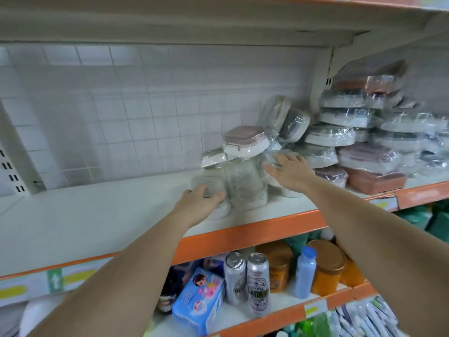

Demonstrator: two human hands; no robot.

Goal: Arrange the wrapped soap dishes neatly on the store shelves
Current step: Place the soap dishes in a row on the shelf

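Shelf [97, 220]: white deck, orange front lip, white grid back panel [109, 113]. Left half of the deck is bare; stock sits from centre to right.

Big stack of wrapped soap dishes [359, 137] at right, several layers, mostly white/grey with a few pink and one terracotta-coloured at the front edge. Stack is uneven, units tilted and overhanging each other.

Smaller loose cluster [243, 176] at centre, just left of the big stack and touching it. A pink-lidded dish [244, 139] sits tilted on top; two more lean upright against the back panel behind it. Lower units are clear-wrapped and blurred, so the count can't be read.

Lower shelf [279, 310]: two silver cans [246, 280], a blue carton [199, 302], a pale blue bottle [305, 272], orange jars with gold lids [328, 266].

Both forearms reach in from the bottom of frame.

Right hand [288, 170]: fingers straight and spread, palm down, resting against the right side of the centre cluster, between it and the big stack. Not gripping anything.

Left hand [201, 203]: at the cluster's front-left, fingers and thumb curled round a clear-wrapped round dish [206, 184] that sits on the shelf deck.
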